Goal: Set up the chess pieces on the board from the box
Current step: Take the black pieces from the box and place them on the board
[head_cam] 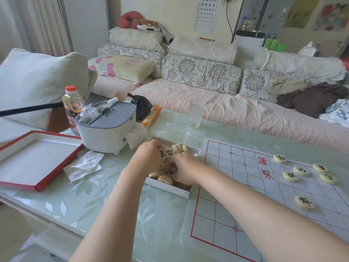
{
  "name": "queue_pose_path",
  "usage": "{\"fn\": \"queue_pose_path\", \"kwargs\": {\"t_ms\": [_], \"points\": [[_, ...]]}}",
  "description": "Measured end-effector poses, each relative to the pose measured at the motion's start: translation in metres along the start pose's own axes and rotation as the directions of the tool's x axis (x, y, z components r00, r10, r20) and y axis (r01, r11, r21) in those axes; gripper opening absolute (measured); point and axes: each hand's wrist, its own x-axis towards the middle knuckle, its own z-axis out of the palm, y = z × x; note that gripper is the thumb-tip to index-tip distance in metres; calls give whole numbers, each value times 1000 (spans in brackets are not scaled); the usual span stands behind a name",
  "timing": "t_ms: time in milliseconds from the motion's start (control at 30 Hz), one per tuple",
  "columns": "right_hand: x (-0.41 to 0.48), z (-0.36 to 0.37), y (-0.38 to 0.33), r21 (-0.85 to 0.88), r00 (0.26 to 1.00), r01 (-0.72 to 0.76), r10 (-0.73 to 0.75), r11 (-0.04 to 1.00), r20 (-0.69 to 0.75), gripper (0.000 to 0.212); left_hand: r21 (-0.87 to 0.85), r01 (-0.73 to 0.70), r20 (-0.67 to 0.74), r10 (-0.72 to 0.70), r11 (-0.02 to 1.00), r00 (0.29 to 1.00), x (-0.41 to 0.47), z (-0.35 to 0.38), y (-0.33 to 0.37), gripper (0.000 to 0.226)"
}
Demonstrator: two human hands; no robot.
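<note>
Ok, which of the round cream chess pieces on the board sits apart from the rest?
The cream disc nearest the person, alone on the white red-lined paper board; the other five cluster farther away.

Soft daylight, perhaps from left, slight blur, bowed edges

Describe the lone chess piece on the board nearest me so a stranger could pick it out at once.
Find the white paper board with red grid lines on the right side of the glass-topped table. Five pale round pieces cluster toward its far right. The wanted piece is the sixth disc, lying alone nearer the person, apart from that cluster.
</note>
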Motion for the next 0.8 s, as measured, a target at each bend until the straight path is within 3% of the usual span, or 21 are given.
{"fn": "queue_pose_path", "kwargs": {"t_ms": [133, 267, 400, 533, 667, 800], "points": [[-20, -11, 11, 137, 985, 109, -88, 985, -147, 9, -63, -3, -4, 3, 998, 1000, -2, 7, 7, 39], [-52, -22, 34, 226, 970, 108, -53, 968, -238, 18, -115, -33, -9, 32, 993, 999, -12, 17, 25, 35], [-93, -31, 70, 264, 972, 37, 27, 964, -234, 14, -144, -122, 43, 130, 982, 991, -33, 34, 61, 31], [-144, -36, 110, 281, 963, -65, 133, 958, -233, 25, -138, -183, 121, 200, 973, 972, -59, 61, 101, 26], [-199, -34, 150, 299, 945, -161, 235, 941, -228, 27, -270, -176, 172, 227, 947, 959, -85, 89, 137, 20], [-246, -26, 187, 317, 923, -247, 322, 916, -213, 24, -316, -221, 311, 320, 923, 895, -109, 122, 174, 20]]}}
